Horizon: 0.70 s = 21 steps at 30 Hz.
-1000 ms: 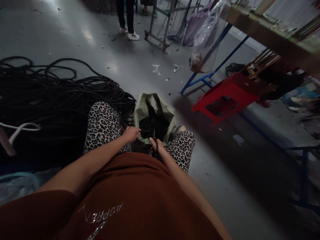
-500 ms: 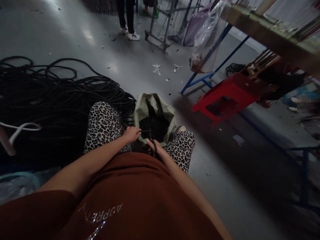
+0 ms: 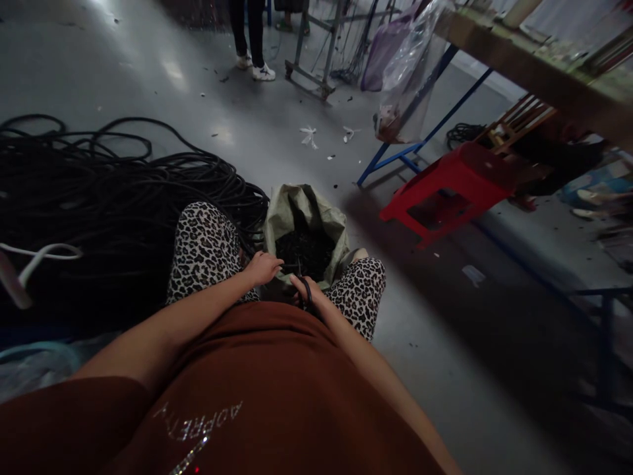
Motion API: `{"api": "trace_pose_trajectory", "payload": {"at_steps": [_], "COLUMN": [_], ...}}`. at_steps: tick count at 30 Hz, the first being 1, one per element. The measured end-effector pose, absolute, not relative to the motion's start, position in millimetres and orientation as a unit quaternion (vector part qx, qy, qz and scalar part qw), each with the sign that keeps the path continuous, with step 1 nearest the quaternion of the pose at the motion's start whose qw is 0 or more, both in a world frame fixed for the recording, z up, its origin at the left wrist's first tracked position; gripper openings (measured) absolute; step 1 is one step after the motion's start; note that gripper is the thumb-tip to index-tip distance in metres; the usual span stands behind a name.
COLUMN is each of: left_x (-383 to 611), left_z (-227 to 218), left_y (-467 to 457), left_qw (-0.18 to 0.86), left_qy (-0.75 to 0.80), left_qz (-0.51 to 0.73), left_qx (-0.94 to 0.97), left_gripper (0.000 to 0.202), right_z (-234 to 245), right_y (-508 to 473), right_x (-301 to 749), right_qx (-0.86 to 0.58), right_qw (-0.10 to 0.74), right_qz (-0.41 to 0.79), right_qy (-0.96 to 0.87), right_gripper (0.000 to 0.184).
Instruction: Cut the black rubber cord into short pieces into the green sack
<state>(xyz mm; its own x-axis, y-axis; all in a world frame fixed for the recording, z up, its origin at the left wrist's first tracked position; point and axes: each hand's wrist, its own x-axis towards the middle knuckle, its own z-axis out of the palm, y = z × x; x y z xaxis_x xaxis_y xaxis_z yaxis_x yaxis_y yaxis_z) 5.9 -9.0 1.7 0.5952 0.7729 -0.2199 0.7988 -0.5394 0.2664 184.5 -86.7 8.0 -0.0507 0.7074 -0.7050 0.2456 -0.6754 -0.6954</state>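
Observation:
Between my knees stands an upright, open woven sack [image 3: 337, 227] with small dark pieces [image 3: 309, 247] inside. My left hand [image 3: 264, 267] is closed on a black cord [image 3: 291, 266], whose short end sticks out to the right over the sack's near rim. My right hand [image 3: 310, 289] grips a pair of scissors [image 3: 307, 291] with dark handles. The blades point up and away from me, close to the cord's end. Whether they touch the cord is too small to tell.
A large heap of black cord [image 3: 123, 178] covers the floor at left. On the right are a red plastic stool [image 3: 450, 185] and a worktable [image 3: 534, 59] with a clear bag [image 3: 410, 79] hanging from it. Another person's legs [image 3: 252, 33] stand at the back.
My left hand has shifted slightly to the right, bringing the cord's end nearer the scissors. My right hand has stayed almost in place, still holding the scissors.

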Motion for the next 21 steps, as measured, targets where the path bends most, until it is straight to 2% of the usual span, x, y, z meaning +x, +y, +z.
{"api": "trace_pose_trajectory", "payload": {"at_steps": [5,13,21], "left_x": [6,6,2], "left_z": [6,4,-6], "left_y": [-9,-6,1], "left_qw": [0.167,0.180,0.186], "left_qy": [0.416,0.421,0.467], "left_qz": [-0.032,-0.010,-0.029], "left_qx": [0.893,0.889,0.864], "left_gripper": [0.027,0.028,0.028], "right_z": [2,19,0], "right_y": [-86,-85,-85], "right_x": [186,188,191], "right_qx": [-0.671,-0.708,-0.727], "right_qw": [0.168,0.153,0.174], "right_qz": [0.627,0.553,0.545], "right_qy": [-0.358,-0.410,-0.381], "right_gripper": [0.039,0.031,0.031]}}
